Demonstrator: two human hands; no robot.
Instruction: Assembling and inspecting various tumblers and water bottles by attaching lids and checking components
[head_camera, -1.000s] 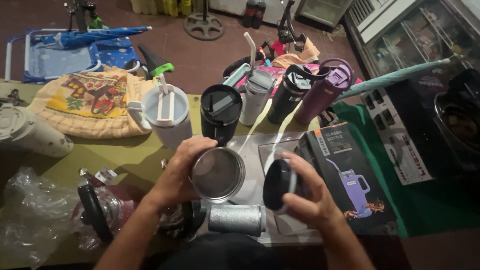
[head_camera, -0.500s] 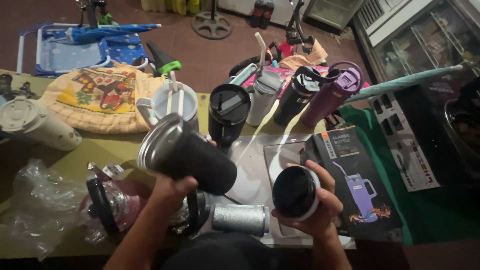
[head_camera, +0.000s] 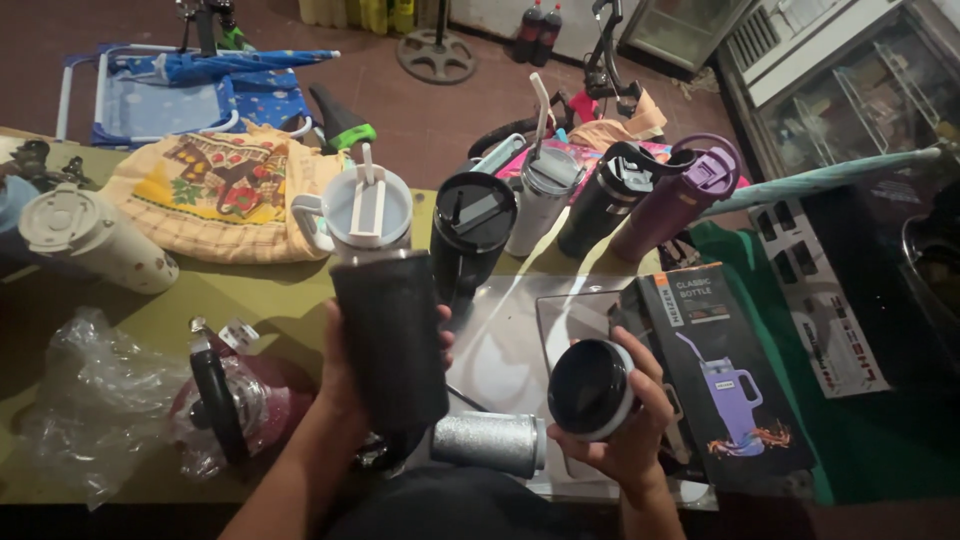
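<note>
Black tumbler (head_camera: 390, 335) in left hand (head_camera: 345, 370), lid (head_camera: 590, 388) in right hand (head_camera: 630, 430)

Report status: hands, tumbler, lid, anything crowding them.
Left hand gripping black tumbler upright. Right hand holding round lid, apart from the tumbler. Silver glitter cylinder lying between the wrists; boxed bottle carton beside right hand.

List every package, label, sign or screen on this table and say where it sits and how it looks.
Black carton: right of the right hand, lying flat, tall rectangle, orange edge stripe, picture of a purple handled tumbler with straw.
White-and-black carton: further right on the green cloth, long, lying flat.
Clear plastic wrapper: left of the left hand, crumpled.
Small white tag: beside the wrapper.
Screens, signs: none.
</note>
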